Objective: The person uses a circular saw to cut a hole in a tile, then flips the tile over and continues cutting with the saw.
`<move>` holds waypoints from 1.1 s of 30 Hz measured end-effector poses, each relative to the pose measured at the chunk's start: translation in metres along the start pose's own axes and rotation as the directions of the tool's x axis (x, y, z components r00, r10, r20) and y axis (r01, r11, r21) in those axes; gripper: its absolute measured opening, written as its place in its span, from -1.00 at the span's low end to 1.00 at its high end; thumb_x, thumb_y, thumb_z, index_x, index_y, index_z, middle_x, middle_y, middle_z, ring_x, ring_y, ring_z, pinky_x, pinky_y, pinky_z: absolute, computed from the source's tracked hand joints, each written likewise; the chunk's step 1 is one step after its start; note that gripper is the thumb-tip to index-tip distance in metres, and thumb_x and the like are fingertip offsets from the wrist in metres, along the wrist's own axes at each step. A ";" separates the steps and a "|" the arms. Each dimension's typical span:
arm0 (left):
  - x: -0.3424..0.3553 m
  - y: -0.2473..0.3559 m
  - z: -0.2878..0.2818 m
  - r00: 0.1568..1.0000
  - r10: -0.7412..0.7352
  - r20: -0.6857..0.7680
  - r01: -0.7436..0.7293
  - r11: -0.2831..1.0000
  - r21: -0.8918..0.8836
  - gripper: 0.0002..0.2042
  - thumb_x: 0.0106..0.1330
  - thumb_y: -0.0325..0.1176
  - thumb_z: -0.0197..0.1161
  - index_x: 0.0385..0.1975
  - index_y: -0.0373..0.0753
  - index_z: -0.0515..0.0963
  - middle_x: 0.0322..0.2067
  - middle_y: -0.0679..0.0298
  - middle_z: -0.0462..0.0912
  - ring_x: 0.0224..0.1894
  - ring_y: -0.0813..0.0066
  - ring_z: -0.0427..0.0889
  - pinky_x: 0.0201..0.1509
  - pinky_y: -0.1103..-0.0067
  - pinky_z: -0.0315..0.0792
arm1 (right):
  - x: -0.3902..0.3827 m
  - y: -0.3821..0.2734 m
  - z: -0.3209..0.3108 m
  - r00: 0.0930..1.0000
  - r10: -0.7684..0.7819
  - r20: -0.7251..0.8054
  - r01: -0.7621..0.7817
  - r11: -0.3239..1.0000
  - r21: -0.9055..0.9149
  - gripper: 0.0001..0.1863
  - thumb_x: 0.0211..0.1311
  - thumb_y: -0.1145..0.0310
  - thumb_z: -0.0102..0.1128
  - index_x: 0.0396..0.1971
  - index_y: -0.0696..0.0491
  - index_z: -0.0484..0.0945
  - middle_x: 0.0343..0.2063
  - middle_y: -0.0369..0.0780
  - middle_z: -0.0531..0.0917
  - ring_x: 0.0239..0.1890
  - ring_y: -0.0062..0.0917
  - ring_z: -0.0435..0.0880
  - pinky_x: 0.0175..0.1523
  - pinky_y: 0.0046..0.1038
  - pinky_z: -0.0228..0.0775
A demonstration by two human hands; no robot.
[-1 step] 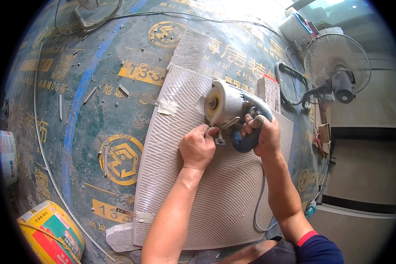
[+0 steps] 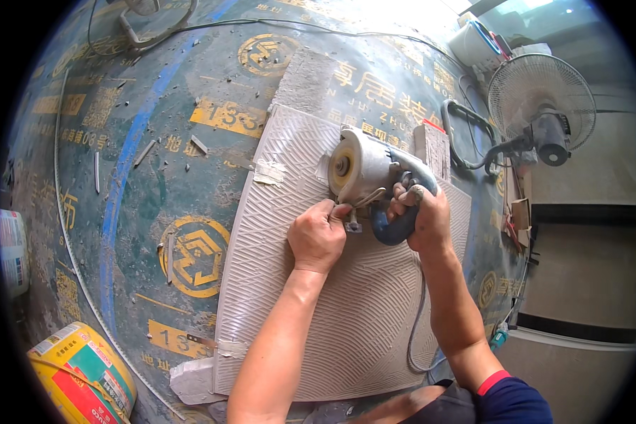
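Note:
A handheld tile saw [image 2: 367,169], with a pale dusty casing and dark loop handle, is tipped on its side above a large tile [image 2: 353,311]. My right hand [image 2: 427,212] is wrapped round the saw's handle. At the saw's near left edge, the closed fingers of my left hand [image 2: 318,235] pinch a small metal part beside a bracket [image 2: 353,225]; the fingertips partly hide it. The tile lies with its ribbed back up. A grey power cord [image 2: 415,339] curves across its right side, partly behind my right forearm.
Supporting blocks [image 2: 193,380] [image 2: 431,150] show at the tile's edges. A pedestal fan [image 2: 542,106] stands at the far right, a white bucket [image 2: 473,44] behind it. A yellow bucket [image 2: 56,367] sits near left. Tile offcuts [image 2: 145,152] and a cable [image 2: 74,240] lie on the printed floor sheet.

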State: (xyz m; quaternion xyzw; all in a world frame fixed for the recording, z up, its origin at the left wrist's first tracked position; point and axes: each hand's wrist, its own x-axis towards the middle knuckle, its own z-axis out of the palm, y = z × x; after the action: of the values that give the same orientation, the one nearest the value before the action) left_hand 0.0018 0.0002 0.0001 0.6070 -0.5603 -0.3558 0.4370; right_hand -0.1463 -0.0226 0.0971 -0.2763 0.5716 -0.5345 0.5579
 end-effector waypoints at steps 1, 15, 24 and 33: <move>0.000 0.000 0.000 1.000 0.000 0.000 0.000 1.000 -0.002 -0.81 0.23 -0.36 0.25 -0.59 -0.27 0.50 -0.58 0.04 0.57 -0.50 -0.05 0.56 -0.45 0.26 0.38 | 0.000 0.000 -0.001 1.000 -0.001 0.000 0.001 1.000 -0.002 -0.66 -0.10 0.56 -0.01 -0.21 0.23 0.48 -0.61 -0.27 0.44 -0.66 -0.59 0.40 -0.51 -0.50 0.34; 0.000 0.003 -0.001 0.999 -0.020 0.045 0.018 0.999 0.032 -0.86 0.19 -0.37 0.25 -0.59 -0.21 0.55 -0.53 0.17 0.64 -0.46 0.08 0.62 -0.41 0.29 0.46 | -0.003 0.000 -0.002 1.000 -0.009 -0.029 0.008 1.000 -0.016 -0.96 -0.06 0.54 -0.01 -0.54 0.08 0.39 -0.65 -0.28 0.40 -0.65 -0.57 0.38 -0.51 -0.46 0.31; -0.001 0.004 0.000 0.999 -0.008 0.046 0.007 1.000 0.018 -0.90 0.15 -0.42 0.23 -0.58 -0.23 0.55 -0.55 0.10 0.60 -0.47 0.03 0.59 -0.41 0.29 0.41 | -0.008 0.001 -0.004 0.998 -0.027 -0.065 0.029 0.999 0.026 -0.89 -0.03 0.55 0.00 -0.42 0.12 0.41 -0.63 -0.26 0.40 -0.66 -0.57 0.37 -0.51 -0.47 0.32; -0.004 -0.002 0.002 0.994 0.075 0.078 -0.072 0.997 -0.036 -0.89 0.17 -0.44 0.22 -0.58 -0.25 0.55 -0.55 0.11 0.60 -0.49 0.08 0.59 -0.43 0.32 0.40 | -0.020 0.007 -0.018 0.997 -0.071 -0.028 0.073 0.994 0.079 -0.68 -0.12 0.57 0.03 -0.24 0.22 0.42 -0.60 -0.24 0.42 -0.66 -0.57 0.37 -0.51 -0.48 0.34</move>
State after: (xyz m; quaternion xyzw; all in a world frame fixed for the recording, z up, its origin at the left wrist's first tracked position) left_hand 0.0004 0.0042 -0.0024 0.5641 -0.5932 -0.3725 0.4372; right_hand -0.1567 0.0025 0.0941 -0.2676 0.5465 -0.5802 0.5414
